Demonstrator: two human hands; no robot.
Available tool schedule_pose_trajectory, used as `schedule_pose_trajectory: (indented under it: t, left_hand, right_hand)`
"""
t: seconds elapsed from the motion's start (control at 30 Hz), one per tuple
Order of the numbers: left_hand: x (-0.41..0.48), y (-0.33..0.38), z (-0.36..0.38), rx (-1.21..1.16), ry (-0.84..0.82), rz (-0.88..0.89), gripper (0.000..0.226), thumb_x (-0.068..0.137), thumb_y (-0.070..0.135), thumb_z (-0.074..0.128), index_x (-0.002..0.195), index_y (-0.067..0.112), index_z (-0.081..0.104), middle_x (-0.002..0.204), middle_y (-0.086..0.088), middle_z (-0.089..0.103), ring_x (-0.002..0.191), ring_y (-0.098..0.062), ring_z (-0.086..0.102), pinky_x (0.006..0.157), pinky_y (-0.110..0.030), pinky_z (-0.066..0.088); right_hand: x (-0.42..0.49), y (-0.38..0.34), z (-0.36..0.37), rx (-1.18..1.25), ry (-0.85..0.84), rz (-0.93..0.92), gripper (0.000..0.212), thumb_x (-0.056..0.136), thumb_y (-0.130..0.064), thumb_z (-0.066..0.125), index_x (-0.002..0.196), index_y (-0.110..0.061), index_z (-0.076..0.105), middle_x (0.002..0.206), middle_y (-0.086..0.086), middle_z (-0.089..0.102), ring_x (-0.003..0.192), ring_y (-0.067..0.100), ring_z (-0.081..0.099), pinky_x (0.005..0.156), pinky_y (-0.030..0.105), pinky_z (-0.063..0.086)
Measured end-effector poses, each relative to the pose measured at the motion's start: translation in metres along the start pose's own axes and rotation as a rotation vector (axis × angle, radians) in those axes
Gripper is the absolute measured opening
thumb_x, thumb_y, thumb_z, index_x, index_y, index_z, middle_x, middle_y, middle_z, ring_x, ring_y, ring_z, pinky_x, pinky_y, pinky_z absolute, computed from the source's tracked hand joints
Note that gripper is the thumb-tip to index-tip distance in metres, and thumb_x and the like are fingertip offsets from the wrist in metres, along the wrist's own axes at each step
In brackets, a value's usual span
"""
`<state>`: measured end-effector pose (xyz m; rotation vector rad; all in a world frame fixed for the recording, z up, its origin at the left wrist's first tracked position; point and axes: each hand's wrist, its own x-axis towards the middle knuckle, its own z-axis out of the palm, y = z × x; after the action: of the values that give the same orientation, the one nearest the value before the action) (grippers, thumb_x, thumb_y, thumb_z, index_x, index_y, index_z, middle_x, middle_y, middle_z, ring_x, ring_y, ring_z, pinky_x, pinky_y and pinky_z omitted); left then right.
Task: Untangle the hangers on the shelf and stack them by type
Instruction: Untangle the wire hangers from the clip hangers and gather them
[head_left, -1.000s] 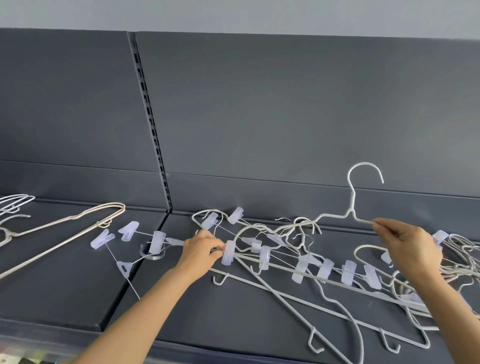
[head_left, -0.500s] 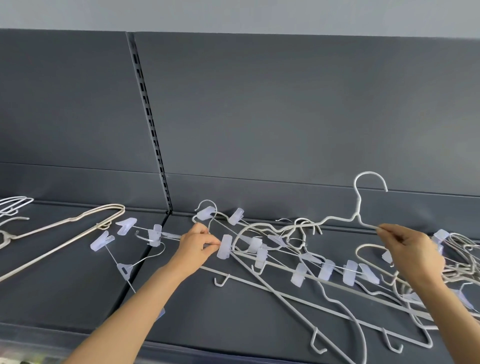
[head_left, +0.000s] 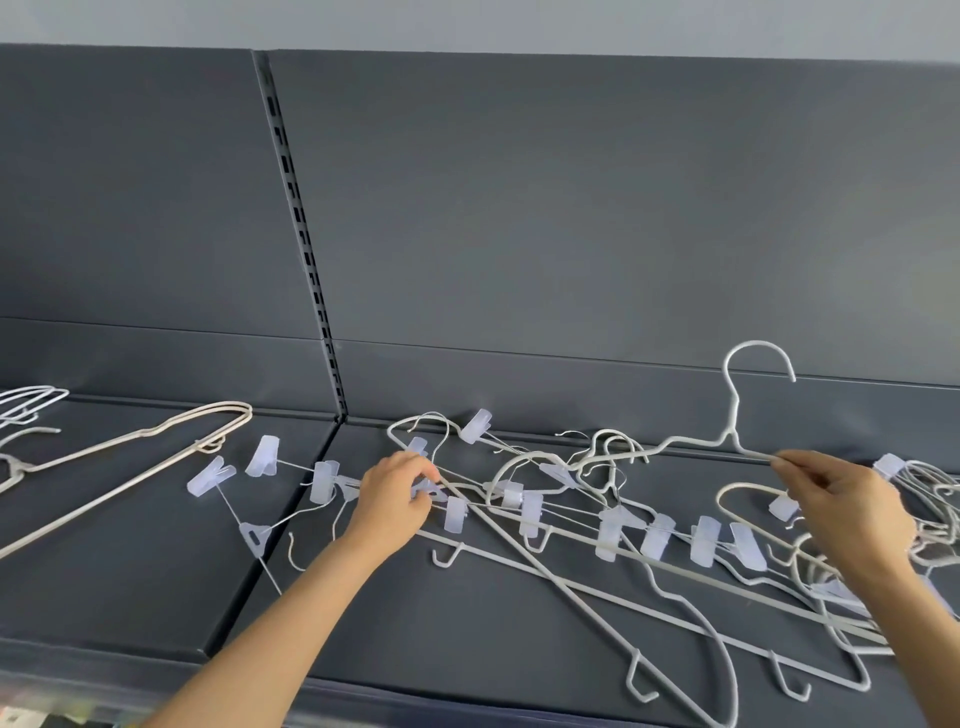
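Note:
A tangle of white hangers with translucent clips lies across the dark grey shelf. My left hand pinches a wire of a clip hanger at the tangle's left end. Farther right, my right hand pinches the shoulder of a white wire hanger, whose hook stands up against the back panel while its left arm stays caught in the pile. More clip hangers trail off to the left of my left hand.
Two beige plain hangers lie stacked on the left shelf section, with more white hangers at the far left edge. A slotted upright divides the back panel. More tangled hangers sit at the far right.
My right hand has lowered the white wire hanger and shifted it right, so its hook sits lower against the panel. The left hand and its clip hanger have drifted slightly left.

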<state>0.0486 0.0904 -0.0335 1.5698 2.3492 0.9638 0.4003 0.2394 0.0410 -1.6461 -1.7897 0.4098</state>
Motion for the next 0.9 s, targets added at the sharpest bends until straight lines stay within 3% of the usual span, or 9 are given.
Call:
schedule_pose_trajectory:
  t: [0.1,0.2,0.3,0.37,0.53,0.73,0.9]
  left_hand:
    - [0.002,0.019,0.004,-0.005,0.063,0.109,0.018,0.086,0.008,0.052,0.092,0.014,0.067,0.091,0.005,0.063,0.093,-0.02,0.054,0.089,-0.032,0.037]
    - [0.005,0.037,0.017,0.17,-0.034,0.242,0.018,0.088,0.022,0.055,0.098,0.018,0.069,0.096,0.005,0.069,0.099,-0.019,0.053,0.096,-0.03,0.033]
    - [0.006,0.04,0.029,0.468,-0.155,0.21,0.025,0.092,0.026,0.046,0.108,0.021,0.065,0.107,0.006,0.066,0.111,-0.017,0.046,0.098,-0.028,0.026]
    - [0.006,0.036,0.032,0.547,-0.177,0.2,0.025,0.093,0.023,0.042,0.103,0.019,0.065,0.106,0.005,0.066,0.11,-0.018,0.046,0.098,-0.028,0.026]
    - [0.004,0.031,0.034,0.413,-0.151,0.201,0.026,0.093,0.012,0.041,0.094,0.017,0.066,0.099,0.004,0.067,0.103,-0.02,0.049,0.096,-0.028,0.028]
    - [0.005,0.034,0.029,0.26,-0.103,0.128,0.023,0.09,0.001,0.04,0.081,0.017,0.053,0.087,0.006,0.055,0.087,-0.016,0.04,0.078,-0.024,0.026]
    - [0.005,0.043,0.016,0.194,-0.081,0.157,0.02,0.094,0.007,0.037,0.085,0.018,0.051,0.085,0.009,0.047,0.084,-0.014,0.037,0.084,-0.027,0.03]
  right_hand:
    - [-0.002,-0.001,0.0,-0.008,-0.007,0.008,0.019,0.088,-0.032,0.055,0.094,-0.021,0.07,0.071,0.009,0.066,0.072,0.034,0.061,0.064,0.032,0.039]
    - [-0.004,-0.002,-0.001,-0.004,-0.005,0.007,0.019,0.088,-0.031,0.056,0.094,-0.02,0.07,0.071,0.009,0.067,0.074,0.033,0.061,0.063,0.032,0.039]
    - [-0.006,-0.001,-0.005,0.007,-0.004,0.014,0.019,0.089,-0.03,0.056,0.096,-0.019,0.07,0.069,0.008,0.065,0.074,0.032,0.059,0.063,0.031,0.039]
    - [-0.008,0.0,-0.007,0.002,-0.004,0.028,0.019,0.089,-0.031,0.055,0.096,-0.02,0.07,0.067,0.007,0.064,0.073,0.03,0.056,0.065,0.032,0.039]
    - [-0.01,0.002,-0.008,-0.019,-0.003,0.061,0.02,0.088,-0.034,0.056,0.095,-0.022,0.07,0.065,0.003,0.062,0.075,0.031,0.057,0.071,0.035,0.041]
    - [-0.014,-0.001,-0.006,0.014,0.006,0.061,0.02,0.089,-0.032,0.055,0.096,-0.021,0.07,0.07,0.006,0.063,0.081,0.031,0.057,0.075,0.038,0.043]
    - [-0.013,0.002,-0.008,-0.003,0.019,0.1,0.02,0.089,-0.032,0.054,0.095,-0.021,0.07,0.061,0.006,0.062,0.069,0.03,0.052,0.068,0.034,0.038]
